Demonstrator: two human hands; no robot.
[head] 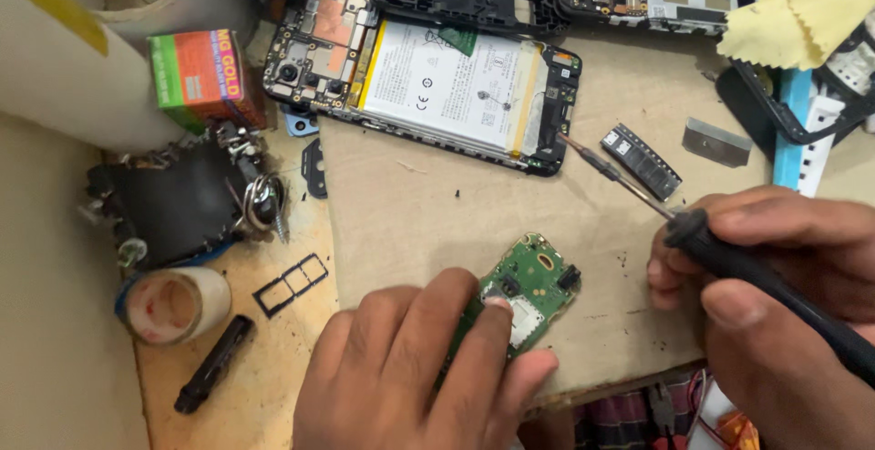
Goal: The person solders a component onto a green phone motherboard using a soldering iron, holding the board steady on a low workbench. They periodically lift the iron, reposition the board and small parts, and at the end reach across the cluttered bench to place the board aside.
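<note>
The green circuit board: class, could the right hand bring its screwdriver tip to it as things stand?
Probably yes. The right hand holds the screwdriver just beside the green circuit board; the left hand pins only its lower part, leaving the top bare.

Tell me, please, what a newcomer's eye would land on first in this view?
Probably the opened phone with its white battery, lying at the top centre of the bench. Next, the left hand pressing a small green circuit board onto the brown mat, while the right hand holds a black screwdriver beside it.
</note>
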